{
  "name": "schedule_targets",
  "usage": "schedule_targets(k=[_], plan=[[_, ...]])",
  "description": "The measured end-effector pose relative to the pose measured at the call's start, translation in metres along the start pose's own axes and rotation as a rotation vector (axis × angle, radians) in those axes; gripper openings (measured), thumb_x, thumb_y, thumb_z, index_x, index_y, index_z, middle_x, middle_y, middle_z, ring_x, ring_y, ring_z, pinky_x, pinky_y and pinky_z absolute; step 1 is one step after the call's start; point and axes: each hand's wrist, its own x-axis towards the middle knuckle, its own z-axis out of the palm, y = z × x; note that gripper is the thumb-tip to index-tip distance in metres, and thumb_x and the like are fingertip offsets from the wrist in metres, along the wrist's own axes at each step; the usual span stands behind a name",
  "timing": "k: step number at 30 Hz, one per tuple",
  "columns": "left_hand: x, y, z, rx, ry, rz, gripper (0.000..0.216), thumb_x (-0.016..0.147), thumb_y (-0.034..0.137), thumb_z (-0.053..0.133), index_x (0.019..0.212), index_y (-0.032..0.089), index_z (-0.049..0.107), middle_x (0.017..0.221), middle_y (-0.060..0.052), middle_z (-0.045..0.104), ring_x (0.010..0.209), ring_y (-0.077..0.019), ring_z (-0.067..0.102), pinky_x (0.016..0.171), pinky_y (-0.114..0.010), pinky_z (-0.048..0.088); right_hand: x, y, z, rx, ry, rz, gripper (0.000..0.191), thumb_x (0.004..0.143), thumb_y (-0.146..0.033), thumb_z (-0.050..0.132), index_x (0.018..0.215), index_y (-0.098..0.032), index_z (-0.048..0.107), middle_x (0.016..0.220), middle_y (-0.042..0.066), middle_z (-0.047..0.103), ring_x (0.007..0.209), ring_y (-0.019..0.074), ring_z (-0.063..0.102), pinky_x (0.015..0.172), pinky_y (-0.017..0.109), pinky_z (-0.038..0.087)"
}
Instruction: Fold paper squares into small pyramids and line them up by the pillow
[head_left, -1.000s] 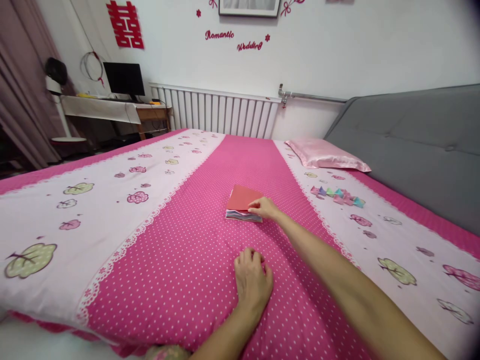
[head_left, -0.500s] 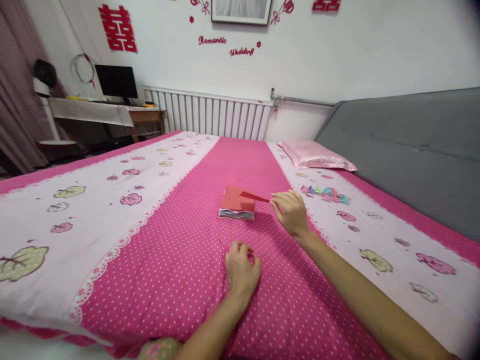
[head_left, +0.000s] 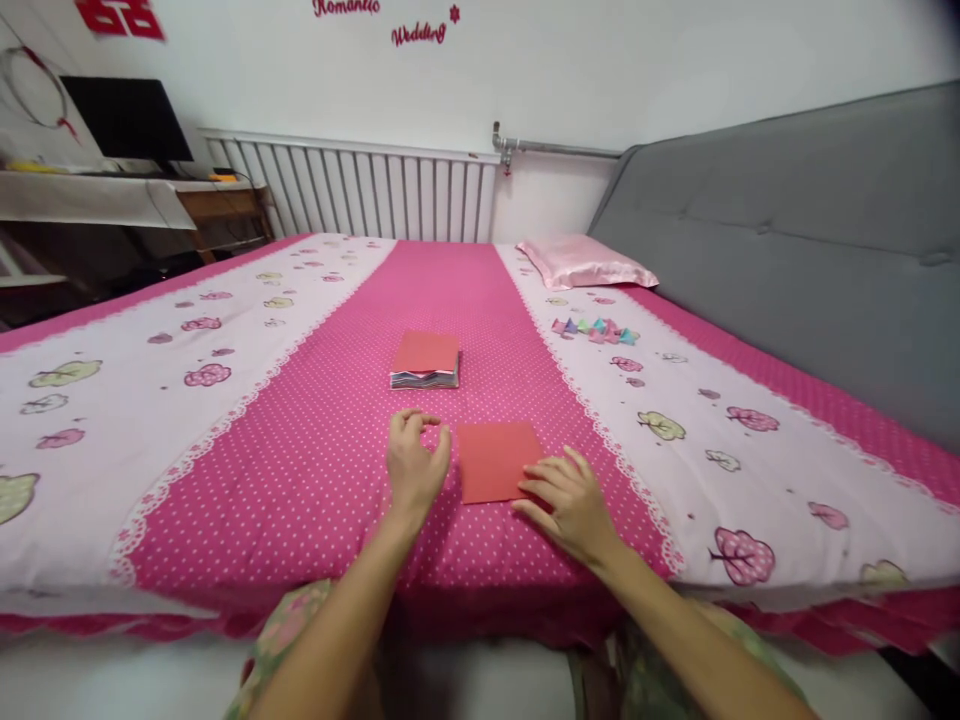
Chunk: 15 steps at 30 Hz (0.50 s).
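A square red paper sheet (head_left: pixel 491 460) is low over the pink dotted bedspread in front of me. My right hand (head_left: pixel 566 500) has its near right corner between thumb and fingers, the fingertips over the top of the paper. Left of the sheet is my left hand (head_left: pixel 418 465), its fingers loosely curved and apart from the thumb, holding nothing. A short gap separates it from the paper's left edge. Farther off lies a stack of square paper (head_left: pixel 425 355) with a red sheet on top and layered edges in other colours.
Several small folded paper pieces (head_left: pixel 596 330) in pastel colours lie to the right on the bedspread (head_left: pixel 315 480). Behind them is a pink pillow (head_left: pixel 585 262), beside a grey headboard (head_left: pixel 787 220). A radiator (head_left: pixel 360 190) and a desk with a monitor (head_left: pixel 124 120) stand beyond the bed.
My right hand has brought the red sheet from over the stack toward me. My left hand has shifted to the sheet's left side. The view has tilted down and turned right.
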Motion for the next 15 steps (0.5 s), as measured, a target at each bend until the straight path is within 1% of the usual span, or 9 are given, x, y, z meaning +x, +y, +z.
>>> schedule_targets(k=[2, 3, 5, 6, 8, 10, 12, 15], plan=[[-0.004, 0.004, 0.007, 0.074, -0.054, 0.093, 0.017, 0.081, 0.024, 0.05, 0.092, 0.016, 0.06, 0.108, -0.011, 0.055, 0.104, -0.0224, 0.054, 0.089, -0.037, 0.046, 0.007, 0.0, -0.003, 0.071, 0.058, 0.121, 0.025, 0.085, -0.04, 0.052, 0.085, -0.023, 0.069, 0.096, 0.005, 0.07, 0.094, 0.0225, 0.06, 0.099, 0.051, 0.032], [-0.005, 0.006, 0.011, 0.113, -0.098, 0.145, 0.02, 0.083, 0.024, 0.048, 0.097, 0.016, 0.059, 0.113, -0.012, 0.055, 0.109, -0.0229, 0.052, 0.092, -0.038, 0.045, 0.012, 0.0, -0.004, 0.105, 0.092, 0.197, 0.028, 0.088, -0.038, 0.047, 0.088, -0.022, 0.069, 0.098, 0.006, 0.069, 0.096, 0.0224, 0.06, 0.098, 0.049, 0.034], [-0.007, 0.011, 0.02, 0.185, -0.208, 0.254, 0.027, 0.086, 0.025, 0.043, 0.108, 0.015, 0.056, 0.124, -0.013, 0.052, 0.117, -0.0233, 0.048, 0.098, -0.04, 0.04, 0.025, -0.001, -0.005, 0.169, 0.137, 0.337, 0.035, 0.091, -0.038, 0.038, 0.106, -0.019, 0.064, 0.111, 0.009, 0.065, 0.107, 0.023, 0.055, 0.097, 0.047, 0.038], [-0.008, 0.013, 0.025, 0.218, -0.265, 0.307, 0.031, 0.087, 0.026, 0.041, 0.113, 0.014, 0.054, 0.128, -0.013, 0.051, 0.121, -0.0236, 0.045, 0.101, -0.041, 0.038, 0.034, -0.002, -0.004, 0.205, 0.124, 0.365, 0.041, 0.091, -0.04, 0.036, 0.118, -0.017, 0.057, 0.121, 0.011, 0.059, 0.115, 0.0233, 0.051, 0.099, 0.046, 0.036], [-0.01, 0.015, 0.036, 0.268, -0.367, 0.4, 0.038, 0.089, 0.027, 0.035, 0.122, 0.012, 0.048, 0.135, -0.014, 0.046, 0.129, -0.0242, 0.037, 0.105, -0.044, 0.032, 0.05, -0.005, 0.002, 0.278, 0.05, 0.346, 0.053, 0.091, -0.044, 0.034, 0.135, -0.015, 0.038, 0.138, 0.012, 0.042, 0.128, 0.0229, 0.038, 0.105, 0.044, 0.032], [-0.013, 0.013, 0.045, 0.3, -0.453, 0.461, 0.044, 0.09, 0.025, 0.03, 0.13, 0.01, 0.041, 0.139, -0.015, 0.041, 0.133, -0.0237, 0.029, 0.107, -0.045, 0.028, 0.063, -0.009, 0.013, 0.331, -0.069, 0.239, 0.059, 0.091, -0.047, 0.031, 0.142, -0.018, 0.025, 0.147, 0.009, 0.029, 0.135, 0.022, 0.024, 0.109, 0.044, 0.025], [-0.017, 0.008, 0.053, 0.323, -0.522, 0.491, 0.049, 0.088, 0.022, 0.031, 0.135, 0.009, 0.034, 0.142, -0.016, 0.036, 0.135, -0.0233, 0.025, 0.109, -0.044, 0.026, 0.068, -0.01, 0.027, 0.358, -0.182, 0.144, 0.059, 0.092, -0.048, 0.028, 0.144, -0.021, 0.018, 0.149, 0.006, 0.022, 0.138, 0.0209, 0.017, 0.112, 0.044, 0.018], [-0.024, -0.003, 0.061, 0.384, -0.614, 0.498, 0.053, 0.085, 0.023, 0.036, 0.136, 0.007, 0.034, 0.143, -0.017, 0.034, 0.135, -0.0265, 0.025, 0.109, -0.045, 0.022, 0.064, -0.006, 0.049, 0.37, -0.33, 0.121, 0.061, 0.093, -0.049, 0.021, 0.145, -0.018, 0.014, 0.15, 0.006, 0.017, 0.139, 0.0197, 0.012, 0.113, 0.044, 0.013]])
